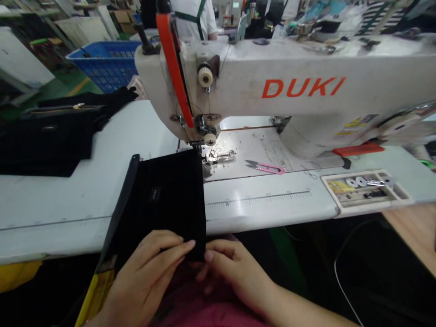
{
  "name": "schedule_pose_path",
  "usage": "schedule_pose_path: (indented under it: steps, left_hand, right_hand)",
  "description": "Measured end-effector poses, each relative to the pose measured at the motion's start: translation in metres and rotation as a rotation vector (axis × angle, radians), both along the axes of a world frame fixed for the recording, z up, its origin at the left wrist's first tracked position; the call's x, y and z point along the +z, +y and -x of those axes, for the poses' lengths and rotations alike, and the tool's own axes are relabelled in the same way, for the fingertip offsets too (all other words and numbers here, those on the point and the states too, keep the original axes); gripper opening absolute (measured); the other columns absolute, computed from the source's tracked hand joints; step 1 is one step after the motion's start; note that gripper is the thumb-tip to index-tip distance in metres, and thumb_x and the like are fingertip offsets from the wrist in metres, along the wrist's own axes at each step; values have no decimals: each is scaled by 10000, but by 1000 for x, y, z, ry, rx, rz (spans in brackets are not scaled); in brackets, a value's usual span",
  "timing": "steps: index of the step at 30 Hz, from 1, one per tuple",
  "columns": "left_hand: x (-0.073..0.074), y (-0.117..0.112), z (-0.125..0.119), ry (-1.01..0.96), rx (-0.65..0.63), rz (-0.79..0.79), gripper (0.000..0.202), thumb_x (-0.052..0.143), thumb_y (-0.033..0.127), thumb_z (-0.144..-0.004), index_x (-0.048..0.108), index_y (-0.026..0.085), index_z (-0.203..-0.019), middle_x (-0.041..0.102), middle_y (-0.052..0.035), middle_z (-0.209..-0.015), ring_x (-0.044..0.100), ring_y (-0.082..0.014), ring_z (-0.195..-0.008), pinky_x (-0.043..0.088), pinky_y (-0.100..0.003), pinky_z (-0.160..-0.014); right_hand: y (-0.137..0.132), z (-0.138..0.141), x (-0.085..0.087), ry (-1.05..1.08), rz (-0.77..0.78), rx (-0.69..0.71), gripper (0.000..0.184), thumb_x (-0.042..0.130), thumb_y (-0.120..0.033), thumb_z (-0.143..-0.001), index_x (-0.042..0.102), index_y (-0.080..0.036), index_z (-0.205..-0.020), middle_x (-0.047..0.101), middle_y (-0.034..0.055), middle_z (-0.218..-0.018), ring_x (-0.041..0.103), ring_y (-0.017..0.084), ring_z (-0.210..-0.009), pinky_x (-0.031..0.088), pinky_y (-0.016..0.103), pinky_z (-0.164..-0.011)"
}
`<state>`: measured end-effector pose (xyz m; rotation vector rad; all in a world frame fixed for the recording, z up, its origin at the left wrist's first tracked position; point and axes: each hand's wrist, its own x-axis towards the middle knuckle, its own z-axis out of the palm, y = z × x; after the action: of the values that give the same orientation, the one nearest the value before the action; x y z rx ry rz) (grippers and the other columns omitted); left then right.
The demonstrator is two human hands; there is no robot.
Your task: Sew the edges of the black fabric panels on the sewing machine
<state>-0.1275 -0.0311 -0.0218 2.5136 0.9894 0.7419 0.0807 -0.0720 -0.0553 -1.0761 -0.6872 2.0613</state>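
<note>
My left hand point(146, 277) and right hand point(235, 272) are pinching narrowly on the near edge of a black fabric pouch point(160, 200), which is lying on the white bench point(68, 227) with its far end at the presser foot point(218, 156) of the DUKI sewing machine point(272, 86). Pink-handled thread snips point(265, 167) are lying just beyond, a tray of small parts point(364, 193) is sitting right, and black bags point(44, 145) are piling left, before a blue plastic crate point(105, 63).

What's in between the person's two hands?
In the head view, the bottom corner of a black cloth piece sits between the left hand and the right hand, with a pink shirt showing below it.
</note>
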Motion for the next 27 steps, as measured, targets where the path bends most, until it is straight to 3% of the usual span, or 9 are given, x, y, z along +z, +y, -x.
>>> schedule_pose_path:
  steps: [7,12,16,18,22,24,27]
  left_hand:
    - [-12,-5,-2,51,-81,-104,316,492,80,-986,671,202,-1216,641,-54,-1016,572,-196,-1010,482,-347,-916]
    - [-17,-9,-3,173,-86,-211,295,475,70,-974,667,161,-1179,647,-96,-1094,553,-248,-1070,425,-480,-997]
    - [-20,-8,1,190,-169,-272,290,478,109,-999,644,142,-1234,675,-96,-1079,585,-239,-1057,474,-456,-981]
    - [-21,-9,3,175,-167,-233,309,488,94,-992,633,140,-1260,680,-92,-1068,605,-227,-1041,502,-434,-970]
    - [-22,-10,5,149,-117,-212,322,485,108,-996,628,189,-1272,687,-69,-1070,623,-209,-1019,547,-397,-936]
    - [-19,-10,4,130,-128,-210,316,465,105,-997,633,201,-1247,692,-58,-1079,625,-208,-1034,551,-386,-943]
    - [-8,-7,-3,94,-161,-231,292,463,58,-966,662,184,-1137,700,-47,-1038,629,-190,-1019,534,-351,-974]
  right_hand:
    - [-4,4,1,-20,25,-28,478,784,-591,-752,722,-125,-837,672,6,-701,585,83,-536,488,219,-548]
    - [-6,5,0,54,59,-32,447,796,-552,-755,718,-116,-820,695,30,-746,617,97,-580,511,230,-568]
    - [-12,2,3,-1,-21,91,369,731,-503,-837,701,-138,-797,694,26,-739,636,118,-611,526,249,-587]
    - [-15,-3,6,-251,-257,73,265,705,-403,-876,688,-161,-769,679,12,-722,633,131,-641,525,261,-615]
    - [-10,-15,5,-907,-1078,-151,113,595,-182,-938,691,-180,-879,690,54,-867,625,172,-796,534,296,-716]
    - [-4,-20,4,-1051,-1379,-194,172,538,-138,-972,690,-171,-1046,714,89,-1027,637,191,-904,551,311,-788]
    - [4,-25,5,-1060,-1595,-201,224,514,-118,-998,670,-137,-1158,739,86,-1124,655,197,-1000,554,327,-865]
